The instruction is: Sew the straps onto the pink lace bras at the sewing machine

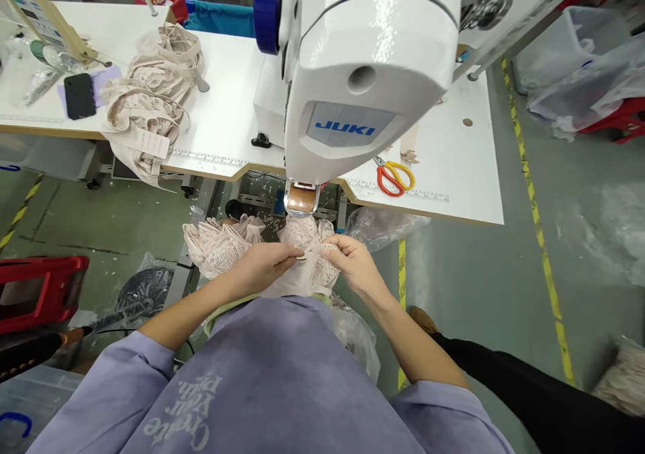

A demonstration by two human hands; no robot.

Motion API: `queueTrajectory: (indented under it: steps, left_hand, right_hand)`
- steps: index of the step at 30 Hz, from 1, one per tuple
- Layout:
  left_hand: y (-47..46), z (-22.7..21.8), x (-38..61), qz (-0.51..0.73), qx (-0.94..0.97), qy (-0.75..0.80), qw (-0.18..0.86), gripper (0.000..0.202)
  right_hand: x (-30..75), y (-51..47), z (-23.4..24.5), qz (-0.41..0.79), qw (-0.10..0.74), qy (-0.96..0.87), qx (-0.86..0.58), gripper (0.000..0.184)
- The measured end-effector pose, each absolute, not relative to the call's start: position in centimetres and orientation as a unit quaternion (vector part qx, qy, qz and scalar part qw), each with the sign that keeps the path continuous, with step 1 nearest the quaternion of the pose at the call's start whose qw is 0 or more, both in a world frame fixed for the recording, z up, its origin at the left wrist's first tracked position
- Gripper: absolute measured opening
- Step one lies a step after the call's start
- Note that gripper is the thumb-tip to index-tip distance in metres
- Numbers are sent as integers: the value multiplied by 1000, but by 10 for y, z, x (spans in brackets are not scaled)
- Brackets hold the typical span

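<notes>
Just below the head of the white JUKI sewing machine (373, 71), my two hands hold pale beige lace fabric (297, 279) over my lap. My left hand (265, 264) pinches its edge between thumb and fingertips. A short way to the right, my right hand (355, 264) pinches a narrow light strip along the same piece. What exactly lies between the fingertips is too small to make out. Part of the lace reaches up under the machine's front end. Beside my left hand hangs a bunched pile of beige lace pieces (219, 244).
Red-and-yellow-handled thread snips (396, 177) lie on the white table (463, 178) at right. On the left part are a heap of beige lace garments (151, 91) and a black phone (79, 96). A red stool (40, 293) stands at left; another person's black-clad leg (504, 373) extends at lower right.
</notes>
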State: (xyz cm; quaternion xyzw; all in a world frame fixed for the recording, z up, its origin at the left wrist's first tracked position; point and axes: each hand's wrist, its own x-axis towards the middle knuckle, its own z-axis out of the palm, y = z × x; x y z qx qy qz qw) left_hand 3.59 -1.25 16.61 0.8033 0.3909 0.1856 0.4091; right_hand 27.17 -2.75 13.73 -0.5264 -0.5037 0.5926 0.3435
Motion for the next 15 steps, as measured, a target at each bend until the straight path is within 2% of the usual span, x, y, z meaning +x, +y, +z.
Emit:
queueTrajectory:
  steps: [5,8,15]
  left_hand:
    - [-11,179,31,183,796,404,411,15]
    - [-8,180,34,195,786,400,430,13]
    - [-6,187,32,221,740,385,506,13]
  right_hand:
    - [268,-30,154,519,257,-717,-389,17]
    - [261,-34,164,480,235,-766,-357,15]
    - [253,-38,162,362,268,-823,-346,22]
